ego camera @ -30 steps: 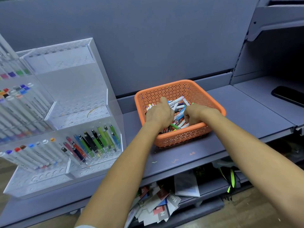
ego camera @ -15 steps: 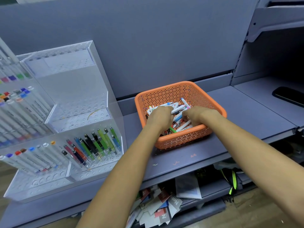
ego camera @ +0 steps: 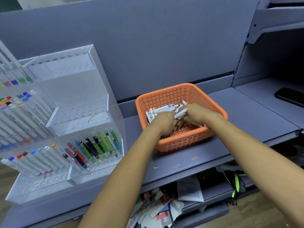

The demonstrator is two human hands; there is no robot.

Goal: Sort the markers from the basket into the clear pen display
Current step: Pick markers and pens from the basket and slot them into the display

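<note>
An orange perforated basket (ego camera: 171, 94) sits on the grey shelf and holds several white markers with coloured caps (ego camera: 162, 110). Both my hands are inside it. My left hand (ego camera: 164, 122) grips a bunch of the markers, lifted above the basket floor. My right hand (ego camera: 195, 113) curls round the other end of the same bunch. Left of the basket stands the clear tiered pen display (ego camera: 77, 122); its lower right compartment holds several coloured pens (ego camera: 97, 147), and its left compartments hold white markers (ego camera: 32, 160).
A black phone (ego camera: 291, 96) lies on the shelf at the far right. Below the shelf lie loose papers (ego camera: 162, 204) and a bag with neon green trim (ego camera: 235, 183). The grey back panel (ego camera: 148, 46) rises behind the basket.
Both hands have gathered markers together and lifted a bunch, leaving part of the basket floor bare. The view has shifted slightly.
</note>
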